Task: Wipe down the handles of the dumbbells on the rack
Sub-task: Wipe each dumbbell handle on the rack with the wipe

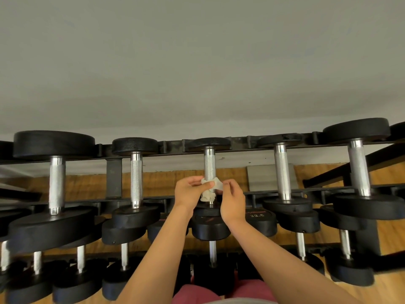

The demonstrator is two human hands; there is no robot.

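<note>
Several black dumbbells with knurled silver handles lie across the top tier of a black rack (135, 198). On the middle dumbbell's handle (209, 164) a crumpled white wipe (208, 193) is wrapped around the near end. My left hand (189, 190) pinches the wipe from the left with thumb and fingers. My right hand (232, 199) holds the wipe's right edge between thumb and forefinger. The handle's near end is hidden behind the wipe and my hands.
Neighbouring handles stand to the left (136, 176) and right (282, 172). Lower tiers hold more dumbbells, one marked 22.5 (258, 216). A grey wall (197, 62) runs behind the rack, a wooden floor (166, 183) shows beneath it.
</note>
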